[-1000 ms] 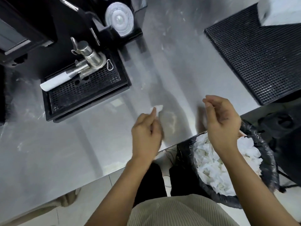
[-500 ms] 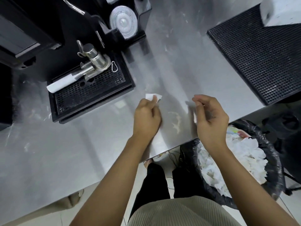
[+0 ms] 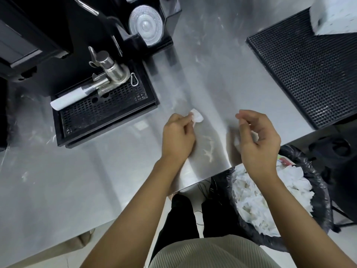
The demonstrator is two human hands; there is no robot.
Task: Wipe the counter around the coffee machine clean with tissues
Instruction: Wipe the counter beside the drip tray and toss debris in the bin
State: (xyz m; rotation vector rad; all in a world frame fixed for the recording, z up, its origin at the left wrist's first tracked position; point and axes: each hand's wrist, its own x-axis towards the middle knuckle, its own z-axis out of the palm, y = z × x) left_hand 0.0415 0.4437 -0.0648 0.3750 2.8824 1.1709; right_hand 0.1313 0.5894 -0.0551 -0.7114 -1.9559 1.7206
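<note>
My left hand (image 3: 177, 138) pinches a small crumpled white tissue (image 3: 197, 117) at its fingertips, low over the steel counter (image 3: 212, 74), just right of the drip tray (image 3: 104, 113) of the black coffee machine (image 3: 58, 35). Pale smear streaks (image 3: 208, 149) lie on the counter between my hands. My right hand (image 3: 258, 144) hovers above the counter's front edge with loosely curled fingers. A whitish fleck shows by its palm; I cannot tell whether that hand holds it.
A steel portafilter (image 3: 110, 74) with a white handle lies on the drip tray. A clear plastic lid (image 3: 145, 22) sits behind it. A black rubber mat (image 3: 309, 70) covers the counter's right part. A black-lined bin (image 3: 318, 200) full of used tissues stands below the edge.
My left hand has slid the tissue farther from me, toward the drip tray. My right hand has moved from above the bin to over the counter's edge.
</note>
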